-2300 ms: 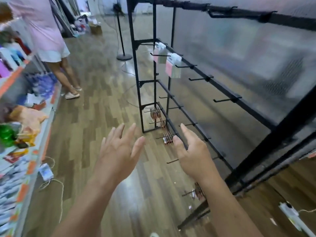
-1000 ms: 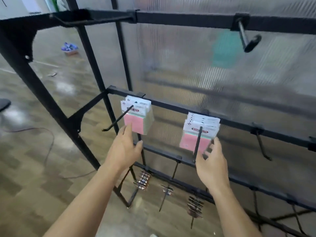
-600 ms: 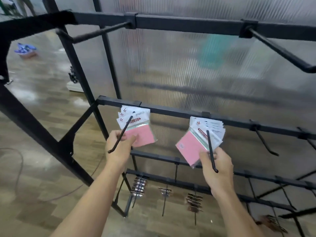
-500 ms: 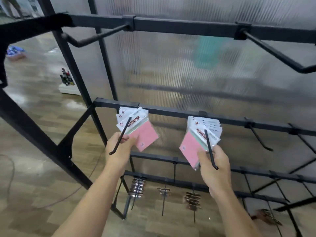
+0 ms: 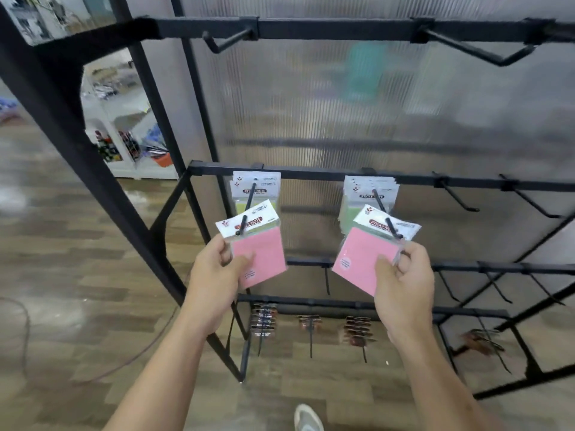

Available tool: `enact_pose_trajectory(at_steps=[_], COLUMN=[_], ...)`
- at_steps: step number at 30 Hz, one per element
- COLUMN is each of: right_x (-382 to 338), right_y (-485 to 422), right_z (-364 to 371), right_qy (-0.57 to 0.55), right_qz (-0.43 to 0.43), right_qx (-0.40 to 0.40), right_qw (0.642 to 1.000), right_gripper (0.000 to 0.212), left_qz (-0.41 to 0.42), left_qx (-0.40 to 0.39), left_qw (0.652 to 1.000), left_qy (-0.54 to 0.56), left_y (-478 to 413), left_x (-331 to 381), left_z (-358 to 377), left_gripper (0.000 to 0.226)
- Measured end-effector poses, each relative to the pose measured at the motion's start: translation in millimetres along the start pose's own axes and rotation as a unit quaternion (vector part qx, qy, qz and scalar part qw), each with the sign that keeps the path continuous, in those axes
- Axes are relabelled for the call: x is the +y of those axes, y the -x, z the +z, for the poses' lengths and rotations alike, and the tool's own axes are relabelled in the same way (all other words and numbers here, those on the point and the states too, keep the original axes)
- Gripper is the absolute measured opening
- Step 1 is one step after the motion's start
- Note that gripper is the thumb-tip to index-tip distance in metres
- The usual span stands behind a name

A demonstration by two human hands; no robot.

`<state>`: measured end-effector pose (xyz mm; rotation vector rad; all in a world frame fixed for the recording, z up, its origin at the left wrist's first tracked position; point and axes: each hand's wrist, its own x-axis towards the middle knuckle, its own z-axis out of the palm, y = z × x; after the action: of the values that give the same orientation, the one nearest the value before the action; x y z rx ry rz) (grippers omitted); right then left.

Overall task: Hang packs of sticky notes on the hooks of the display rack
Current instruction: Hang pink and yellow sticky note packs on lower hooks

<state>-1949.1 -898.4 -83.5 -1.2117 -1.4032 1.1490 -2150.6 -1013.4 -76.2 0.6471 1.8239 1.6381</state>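
Centre frame, the left pack stands nearly upright, its white "STICKY NOTE" header on top and rising to the right, pink pad below. The right pack leans more, its long axis running from the header at upper right down to a pink corner at lower left. Both are clear sleeves.

The left hand pinches the left pack by its left edge, thumb on the pink face. The right hand grasps the right pack at its right edge, thumb likewise on front.

Each header sits at the tip of a hook: left hook, right hook. These slant down toward the camera from the middle bar of the black rack. Whether the tips pass through the headers' holes is hard to tell.

Further back on the hooks hang a left stack and a right stack with greenish pads. Bottom-row hooks carry small brownish items, which are blurred.
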Motion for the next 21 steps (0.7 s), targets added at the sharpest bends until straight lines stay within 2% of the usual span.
enact_pose_trajectory(at_steps=[5, 10, 14, 21], right_x=[-11, -18, -14, 2], right_y=[31, 50, 52, 39], right_z=[-8, -30, -67, -159], right_qy=[-0.009, 0.001, 0.023, 0.006], right_qz=[-0.02, -0.031, -0.029, 0.002], right_qx=[0.016, 0.021, 0.051, 0.139], right_qw=[1.0, 0.999, 0.998, 0.99], right_gripper=[0.032, 0.03, 0.022, 0.023], left_qz=[0.061, 0.102, 0.098, 0.079], left_qx=[-0.023, -0.084, -0.122, -0.24], left_qw=[0.997, 0.99, 0.987, 0.967], left_qy=[-0.038, -0.039, -0.026, -0.042], left_y=[40, 58, 58, 66], left_x=[12, 27, 25, 17], left_z=[-18, -6, 35, 143], left_gripper=[0.038, 0.036, 0.029, 0.029])
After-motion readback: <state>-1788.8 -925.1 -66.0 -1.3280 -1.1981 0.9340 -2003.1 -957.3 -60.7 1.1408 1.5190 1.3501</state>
